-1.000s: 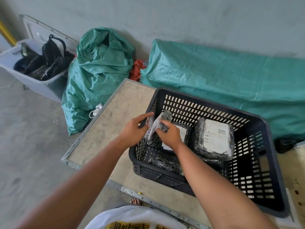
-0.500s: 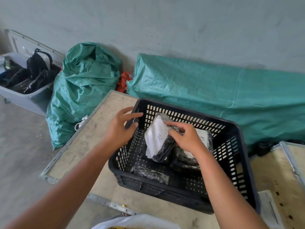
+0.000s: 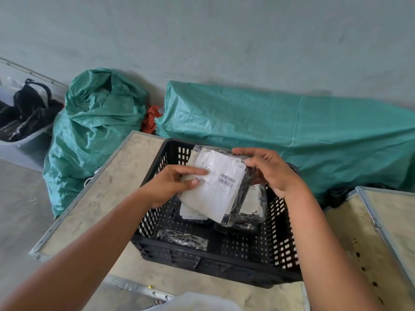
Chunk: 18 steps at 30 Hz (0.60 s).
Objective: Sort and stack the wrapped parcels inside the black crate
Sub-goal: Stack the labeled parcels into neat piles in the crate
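— Starting at the left: anything new with the left hand?

— Yes. Hovered open beside the crate wall half a second ago. Now clamps the left edge of the labelled parcel, thumb pressed on the label, fingers curled beneath.

— And the parcel itself?

— Sits higher than before. Stood on edge low inside the black crate. Now hangs above the crate's middle, tilted, with the white label and barcodes turned up to the camera.

— Over to the right hand?

— Keeps its hold, as earlier. Grips the upper right corner, fingers closed on the dark wrap.

— Meaning what for the sorting?

— Looks like a two-handed label check, not a placement yet. Probably settles which pile to join.

— Piles below, left to right?

— First a small dark parcel, flat on the crate floor near the front wall, apart from the rest. Then a second labelled parcel, mostly hidden under the held one. Then a stack by the right wall, same spot as before. Cannot tell how many in it.

— Much left to do?

— Seemingly yes: held parcel unplaced, small one loose, only a rough stack so far.
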Available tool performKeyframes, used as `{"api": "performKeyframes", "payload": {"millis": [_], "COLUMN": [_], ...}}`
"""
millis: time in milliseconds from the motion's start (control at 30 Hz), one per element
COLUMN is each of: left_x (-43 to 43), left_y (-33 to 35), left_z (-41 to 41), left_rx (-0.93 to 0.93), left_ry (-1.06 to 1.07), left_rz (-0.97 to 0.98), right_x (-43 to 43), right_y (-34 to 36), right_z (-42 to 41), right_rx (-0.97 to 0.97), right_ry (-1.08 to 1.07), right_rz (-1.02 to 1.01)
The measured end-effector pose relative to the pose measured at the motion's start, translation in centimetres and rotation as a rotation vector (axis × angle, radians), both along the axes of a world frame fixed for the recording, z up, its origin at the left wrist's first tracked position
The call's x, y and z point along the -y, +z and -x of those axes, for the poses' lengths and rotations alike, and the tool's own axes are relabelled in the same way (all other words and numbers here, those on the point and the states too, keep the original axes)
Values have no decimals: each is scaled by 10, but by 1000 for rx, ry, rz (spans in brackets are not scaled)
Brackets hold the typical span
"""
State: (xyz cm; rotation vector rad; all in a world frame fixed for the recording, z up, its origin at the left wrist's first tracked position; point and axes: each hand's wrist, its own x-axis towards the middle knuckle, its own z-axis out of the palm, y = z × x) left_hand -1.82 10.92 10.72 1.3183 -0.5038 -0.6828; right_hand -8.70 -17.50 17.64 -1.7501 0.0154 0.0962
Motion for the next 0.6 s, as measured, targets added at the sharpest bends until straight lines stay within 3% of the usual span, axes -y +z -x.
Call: {"api": "performKeyframes", "payload": {"millis": [133, 300, 433, 600], "left_x": [6, 15, 24, 34], "left_y": [-2, -23, -47, -85], "left_z": [-2, -22, -41, -47], "left_rx": [-88, -206, -244, -94], "left_ry": [136, 350, 353, 359], "left_rz": [58, 34, -135, -432], "right_x": [-4, -28, -50, -79], "right_y": [-14, -52, -98, -146], "right_z": [-3, -8, -24, -43], "right_rx": [102, 6, -99, -221], "right_ry": [-140, -19, -89, -214], "right_rz": [-29, 112, 267, 334]}}
